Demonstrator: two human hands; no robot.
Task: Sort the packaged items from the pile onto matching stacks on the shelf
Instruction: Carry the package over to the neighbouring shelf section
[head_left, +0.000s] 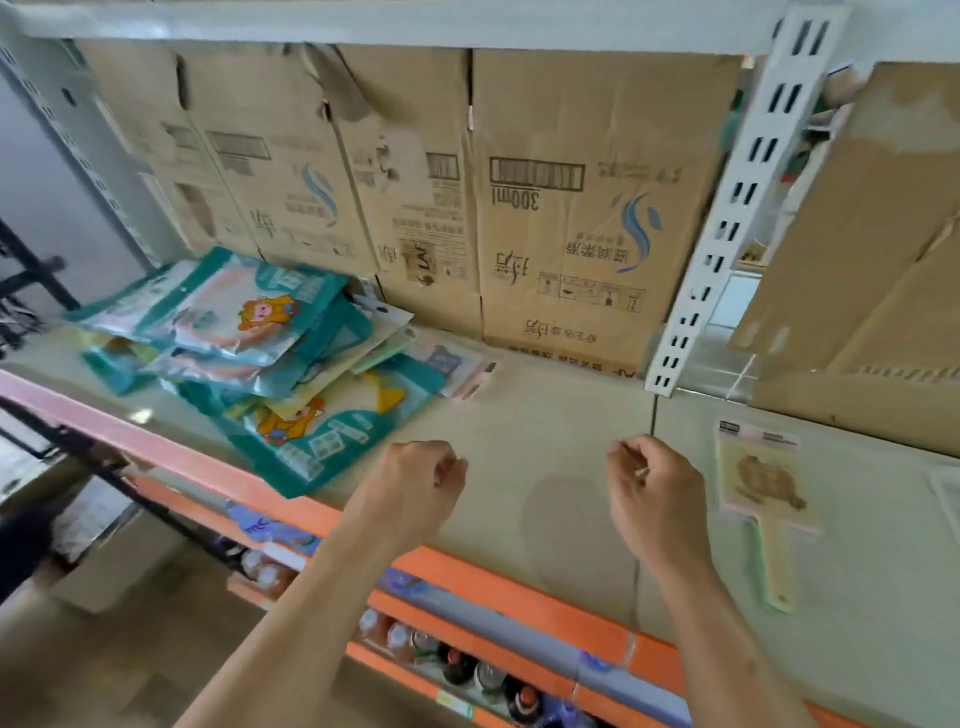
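Observation:
A pile of teal packaged items (249, 343) with cartoon prints lies on the left of the pale shelf board (561, 431). A few flat pastel cards (447, 364) stick out at its right side. One packaged paddle-shaped item (763, 488) with a brown animal print lies alone on the right. My left hand (421, 483) hovers over the shelf's front, right of the pile, fingers curled and holding nothing. My right hand (654, 493) hangs left of the paddle item, fingers also curled, nothing in it.
Flattened cardboard boxes (571, 208) line the back of the shelf. A white slotted upright (727, 218) divides the bays. An orange front rail (519, 587) edges the shelf, with bottles (457, 660) on the level below. Another flat package edge (948, 493) shows at far right.

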